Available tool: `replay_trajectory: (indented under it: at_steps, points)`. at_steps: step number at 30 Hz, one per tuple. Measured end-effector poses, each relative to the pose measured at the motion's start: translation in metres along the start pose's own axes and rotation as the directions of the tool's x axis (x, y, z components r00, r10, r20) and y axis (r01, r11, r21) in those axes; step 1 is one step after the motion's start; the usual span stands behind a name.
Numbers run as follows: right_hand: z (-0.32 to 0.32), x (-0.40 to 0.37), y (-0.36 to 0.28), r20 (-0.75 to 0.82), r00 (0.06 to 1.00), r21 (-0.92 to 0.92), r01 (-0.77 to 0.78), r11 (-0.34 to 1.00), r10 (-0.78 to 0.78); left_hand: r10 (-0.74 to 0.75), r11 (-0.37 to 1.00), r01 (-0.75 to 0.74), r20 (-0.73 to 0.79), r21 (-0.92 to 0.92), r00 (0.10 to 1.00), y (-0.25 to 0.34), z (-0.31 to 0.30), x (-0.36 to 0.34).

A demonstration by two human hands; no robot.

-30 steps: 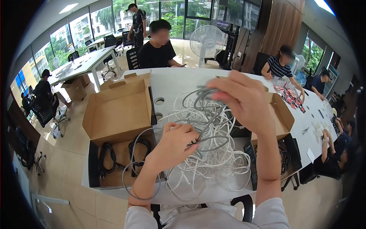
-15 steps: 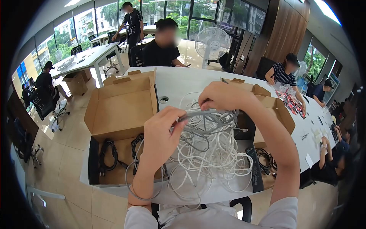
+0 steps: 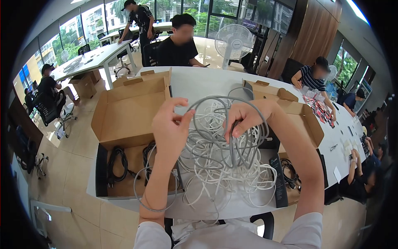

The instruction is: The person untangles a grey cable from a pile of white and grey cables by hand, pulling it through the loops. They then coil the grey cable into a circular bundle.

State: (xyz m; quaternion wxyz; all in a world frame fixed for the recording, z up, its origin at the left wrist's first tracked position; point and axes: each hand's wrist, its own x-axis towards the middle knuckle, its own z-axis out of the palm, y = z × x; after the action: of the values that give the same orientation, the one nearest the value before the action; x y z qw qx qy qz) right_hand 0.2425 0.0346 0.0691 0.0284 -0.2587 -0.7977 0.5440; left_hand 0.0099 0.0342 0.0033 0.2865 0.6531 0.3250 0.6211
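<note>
1. I see a long white table (image 3: 199,83) in front of me
2. A big open brown box (image 3: 128,112) sits on its left side, with black cables (image 3: 116,164) inside
3. A pile of white cables (image 3: 215,178) lies in the middle, right on the table top
4. Another open brown box (image 3: 309,124) sits on the right, and a thin black box (image 3: 281,186) lies just beside the pile
5. Far down the table lie some red packets (image 3: 317,108)

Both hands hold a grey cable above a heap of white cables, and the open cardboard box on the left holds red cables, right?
Not quite: the head view shows black cables in the cardboard box, not red. The left hand and right hand do hold the grey cable above the white cables.
</note>
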Motion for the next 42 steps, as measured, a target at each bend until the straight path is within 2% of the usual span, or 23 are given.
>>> replay_trajectory:
  at_steps: [2,3,6,8,11,14,19,22,25,28,31,34,38,42]
  points:
    - [0.004,0.0,0.006,-0.015,0.996,0.102,0.088,0.991,-0.087,0.086,0.981,-0.088,0.02,0.171,0.996,-0.01,0.007,-0.001]
    - [0.01,0.003,0.013,-0.08,0.98,0.11,0.192,0.975,-0.183,0.128,0.962,-0.134,0.04,0.239,0.991,-0.012,0.011,-0.003]
    - [0.023,0.002,0.021,-0.262,0.961,0.325,0.178,0.929,-0.092,0.249,0.876,-0.27,0.107,0.4,0.963,-0.013,0.013,-0.006]
    - [0.037,0.006,0.018,-0.396,0.911,0.381,0.278,0.882,-0.116,0.368,0.809,-0.394,0.146,0.436,0.918,-0.012,0.012,-0.005]
    - [0.049,0.008,0.015,-0.543,0.837,0.441,0.348,0.827,-0.062,0.262,0.965,-0.26,-0.038,0.04,0.964,0.005,0.008,-0.004]
    - [0.049,0.007,0.019,-0.592,0.803,0.422,0.384,0.821,-0.072,0.401,0.871,-0.4,0.056,0.287,0.914,0.033,-0.006,-0.012]
    - [0.056,0.012,0.014,-0.643,0.763,0.391,0.403,0.828,-0.068,0.308,0.852,-0.364,0.202,0.377,0.93,0.034,0.004,-0.018]
    - [0.053,0.008,0.017,-0.673,0.736,0.408,0.448,0.795,-0.07,0.253,0.949,-0.28,0.185,0.141,0.95,0.025,0.005,-0.015]
    - [0.051,0.006,0.02,-0.71,0.701,0.392,0.473,0.789,-0.068,0.332,0.94,-0.335,0.043,0.06,0.942,0.026,0.014,-0.015]
    - [0.05,0.008,0.023,-0.756,0.654,0.387,0.488,0.782,-0.034,0.364,0.927,-0.359,-0.023,0.108,0.931,0.035,0.009,-0.026]
    - [0.052,0.008,0.026,-0.779,0.627,0.407,0.491,0.77,0.013,0.267,0.939,-0.3,0.195,0.166,0.944,0.044,0.006,-0.032]
    - [0.048,0.01,0.032,-0.789,0.611,0.433,0.488,0.758,0.058,0.263,0.897,-0.307,0.174,0.319,0.949,0.046,0.015,-0.028]
    - [0.052,0.01,0.031,-0.807,0.58,0.435,0.455,0.777,0.112,0.199,0.897,-0.258,0.195,0.358,0.961,0.038,0.02,-0.026]
    - [0.058,0.011,0.019,-0.835,0.542,0.347,0.38,0.858,0.097,0.13,0.902,-0.205,0.214,0.38,0.968,0.028,0.021,-0.026]
